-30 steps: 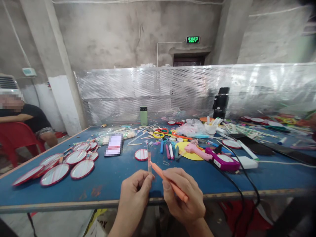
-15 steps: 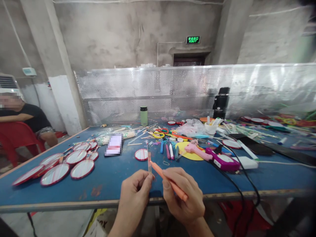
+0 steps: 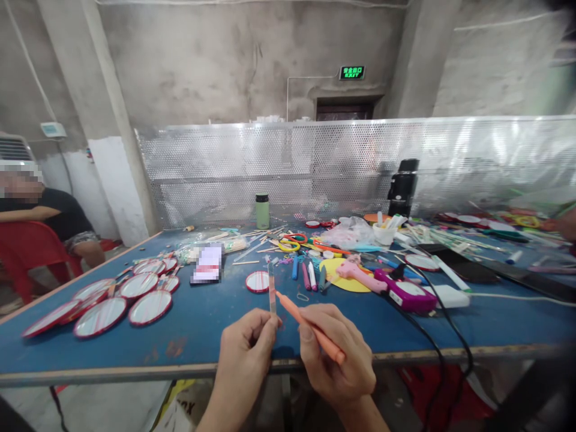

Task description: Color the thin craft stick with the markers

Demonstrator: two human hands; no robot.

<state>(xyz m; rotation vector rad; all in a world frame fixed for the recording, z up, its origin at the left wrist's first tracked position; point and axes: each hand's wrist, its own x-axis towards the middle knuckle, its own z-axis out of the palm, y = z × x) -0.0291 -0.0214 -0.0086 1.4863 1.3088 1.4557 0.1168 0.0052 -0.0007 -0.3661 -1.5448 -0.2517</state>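
Observation:
My left hand is closed in a pinch on the lower end of a thin flat stick, which stands upright over the blue table. My right hand grips an orange marker like a pen. Its tip touches the stick just above my left fingers. Both hands hover at the table's near edge.
Several red-rimmed round discs lie at the left and one more disc in the middle. Markers, sticks, a pink and purple glue gun with black cables, a green flask and a black device crowd the back. A person sits at far left.
My right hand and the marker have shifted very slightly to the right. The left hand and the stick stay as they were.

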